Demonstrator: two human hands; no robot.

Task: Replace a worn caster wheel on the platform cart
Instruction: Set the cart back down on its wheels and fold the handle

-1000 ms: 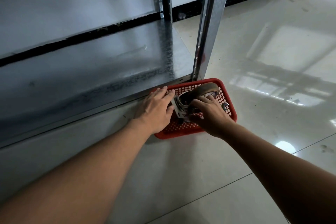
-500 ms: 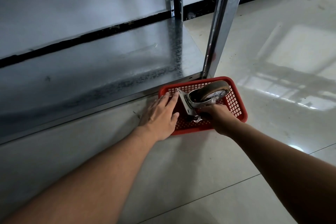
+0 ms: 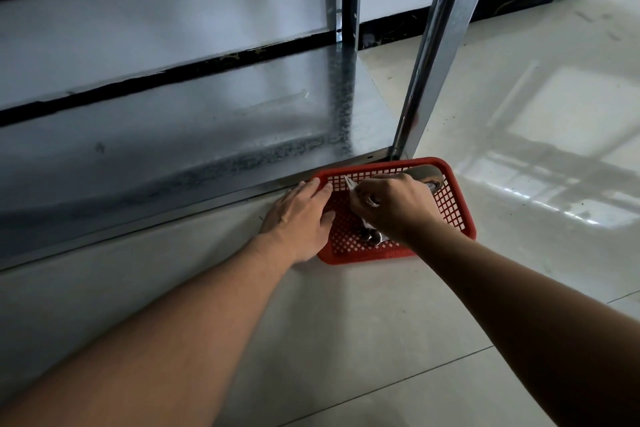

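Tiled floor [image 3: 346, 340] — one red basket [image 3: 363, 258], one caster [image 3: 424, 173] in grip of right hand [image 3: 391, 204] — left hand [image 3: 298, 215] flat.

- The basket [image 3: 453, 215] is bright red, a square-holed lattice all over.
- The caster wheel [image 3: 424, 172], at the basket's one o'clock corner, has a dull tan-brown tread.
- The cart deck [image 3: 242, 135] is silver-grey with dark spangled mottling.
- The floor [image 3: 346, 340] is pale cream tile with thin dark joints.
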